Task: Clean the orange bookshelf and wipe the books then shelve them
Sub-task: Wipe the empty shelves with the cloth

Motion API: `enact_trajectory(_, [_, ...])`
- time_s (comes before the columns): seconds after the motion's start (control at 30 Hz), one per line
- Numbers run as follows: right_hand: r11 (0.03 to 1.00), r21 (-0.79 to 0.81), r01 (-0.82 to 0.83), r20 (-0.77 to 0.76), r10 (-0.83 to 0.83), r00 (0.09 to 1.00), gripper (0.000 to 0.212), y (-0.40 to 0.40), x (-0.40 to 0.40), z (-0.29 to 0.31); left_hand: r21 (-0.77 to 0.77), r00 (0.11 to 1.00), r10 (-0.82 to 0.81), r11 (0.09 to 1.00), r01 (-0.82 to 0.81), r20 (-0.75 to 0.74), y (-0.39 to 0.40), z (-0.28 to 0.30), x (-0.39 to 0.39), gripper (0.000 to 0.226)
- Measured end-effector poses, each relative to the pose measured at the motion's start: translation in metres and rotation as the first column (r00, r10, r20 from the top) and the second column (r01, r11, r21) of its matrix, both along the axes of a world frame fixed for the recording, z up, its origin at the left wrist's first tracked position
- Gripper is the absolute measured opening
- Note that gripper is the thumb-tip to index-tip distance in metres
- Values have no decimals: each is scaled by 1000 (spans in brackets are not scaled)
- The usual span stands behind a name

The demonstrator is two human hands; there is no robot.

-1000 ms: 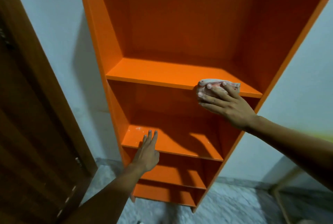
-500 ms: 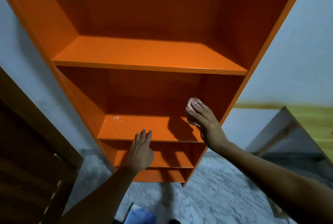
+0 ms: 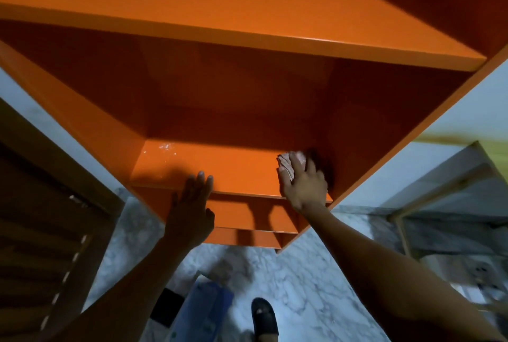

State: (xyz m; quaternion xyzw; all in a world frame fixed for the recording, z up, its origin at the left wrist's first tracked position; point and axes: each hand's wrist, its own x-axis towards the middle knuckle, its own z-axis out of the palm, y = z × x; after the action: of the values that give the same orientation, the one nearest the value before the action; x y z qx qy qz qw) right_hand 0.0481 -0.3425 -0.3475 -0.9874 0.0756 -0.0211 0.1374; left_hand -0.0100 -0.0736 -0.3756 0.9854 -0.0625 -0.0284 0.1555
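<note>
Shelf bare btwn hands; side wall blocks right.

Brown wooden door sitting at 8 o'clock, pale wall showing at 3 o'clock. Marble floor spreading across bottom. Black sandal standing at 6 o'clock, blue thing lying just beside it, too blurry to identify. Wooden frame leaning at 4 o'clock.
</note>
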Motion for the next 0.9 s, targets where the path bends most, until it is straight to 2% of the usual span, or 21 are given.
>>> enact_trajectory(0.13, [983,-50,-176,70,179,981,57,23,-11,-8,-11,999,2,1000,-3,-43,-4,3,1,83])
enact_trajectory(0.27, [914,-18,-405,123,404,906,46,57,-30,-14,-48,998,-1,999,-2,-55,-3,5,5,73])
enact_trajectory(0.37, [812,60,-580,177,564,807,61,80,-40,-16,-69,996,84,994,-85,-19,5,4,5,67])
enact_trajectory(0.5, [712,262,-651,307,578,756,51,91,-45,-5,-35,984,177,984,-176,20,25,-2,7,70])
enact_trajectory(0.53, [728,285,-624,340,531,776,50,85,-42,2,-24,984,178,984,-178,23,28,-2,8,73])
enact_trajectory(0.6, [831,282,-479,390,357,849,53,66,-31,13,-9,984,181,984,-180,9,30,-1,12,84])
enact_trajectory(0.67, [957,220,-187,369,96,924,59,38,-13,24,-10,981,193,981,-193,-1,26,-1,13,89])
enact_trajectory(0.73, [987,123,99,173,-120,978,59,12,1,33,-19,980,200,980,-199,9,22,-3,13,88])
enact_trajectory(0.77, [979,94,179,41,-183,982,60,4,5,35,-20,980,198,980,-198,12,22,-5,14,87])
enact_trajectory(0.83, [974,74,214,-121,-204,971,58,2,8,31,-23,981,193,981,-192,22,23,-7,15,84])
enact_trajectory(0.9, [973,62,221,-112,-213,971,52,10,14,25,-26,982,189,982,-189,29,25,-8,14,83])
